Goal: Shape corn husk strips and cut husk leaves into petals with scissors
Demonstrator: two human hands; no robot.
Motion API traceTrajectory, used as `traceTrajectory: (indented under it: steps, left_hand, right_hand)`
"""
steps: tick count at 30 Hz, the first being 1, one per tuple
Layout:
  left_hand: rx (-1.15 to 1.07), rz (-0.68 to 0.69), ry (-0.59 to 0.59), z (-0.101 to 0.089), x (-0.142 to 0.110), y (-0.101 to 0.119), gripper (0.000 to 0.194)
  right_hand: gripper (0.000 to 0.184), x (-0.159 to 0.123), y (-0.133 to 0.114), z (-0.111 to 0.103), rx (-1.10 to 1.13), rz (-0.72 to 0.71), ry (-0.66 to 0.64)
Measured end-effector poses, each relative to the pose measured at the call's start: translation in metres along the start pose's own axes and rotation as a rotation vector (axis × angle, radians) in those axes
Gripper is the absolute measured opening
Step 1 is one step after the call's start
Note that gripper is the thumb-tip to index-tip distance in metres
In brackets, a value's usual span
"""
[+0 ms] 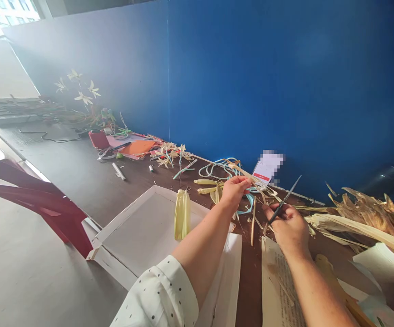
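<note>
Near the wall, my left hand [233, 193] is closed in a pinch on a pale strip of dried corn husk [243, 171]. To its right, my right hand [290, 227] is closed around a slim black pointed tool [280, 208], its grey tip slanting up and away; I cannot tell its exact kind. Light blue cord [217, 167] lies coiled behind my left hand. Yellowish husk pieces [208, 186] rest left of that wrist. Between both hands, thin husk scraps [253, 222] are scattered on the dark table [251, 272].
A shallow white box [139, 200] holds a folded yellow husk bundle [182, 213] at its edge. A phone [267, 168] leans on the blue partition [268, 81]. Dried husks [370, 213] pile at right, near printed paper [278, 277]. Husk flowers [169, 154], orange paper [137, 147] and scissors [106, 154] lie left.
</note>
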State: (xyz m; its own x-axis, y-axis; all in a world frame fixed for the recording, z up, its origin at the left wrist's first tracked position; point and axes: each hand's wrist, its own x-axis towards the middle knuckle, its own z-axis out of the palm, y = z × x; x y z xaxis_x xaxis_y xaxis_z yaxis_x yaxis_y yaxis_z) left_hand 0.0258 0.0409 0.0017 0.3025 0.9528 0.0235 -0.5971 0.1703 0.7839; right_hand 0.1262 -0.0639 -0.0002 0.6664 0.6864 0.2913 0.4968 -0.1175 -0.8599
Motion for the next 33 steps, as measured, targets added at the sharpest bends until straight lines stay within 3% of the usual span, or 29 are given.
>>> traceTrajectory:
  steps: [5,12,16,24,33]
  left_hand:
    - [-0.252,-0.036,0.048,-0.008,0.008,0.001,0.015]
    - [-0.367,-0.129,0.031,-0.012,0.011,-0.002,0.011]
    - [-0.343,-0.137,-0.043,-0.014,0.011,-0.004,0.018]
    - [-0.157,-0.178,-0.183,-0.009,0.000,0.000,0.028]
    - [-0.118,-0.211,-0.218,-0.006,-0.003,0.001,0.030]
  right_hand:
    - [0.041,-0.002,0.001,0.002,0.057,-0.099,-0.014]
    - [0.038,-0.003,0.002,0.000,0.081,-0.048,-0.009]
    - [0.039,-0.001,0.005,0.000,0.088,-0.005,-0.011]
    - [0.039,0.000,0.003,0.003,0.508,0.058,0.031]
    - [0.037,0.002,0.007,0.002,0.359,-0.033,0.058]
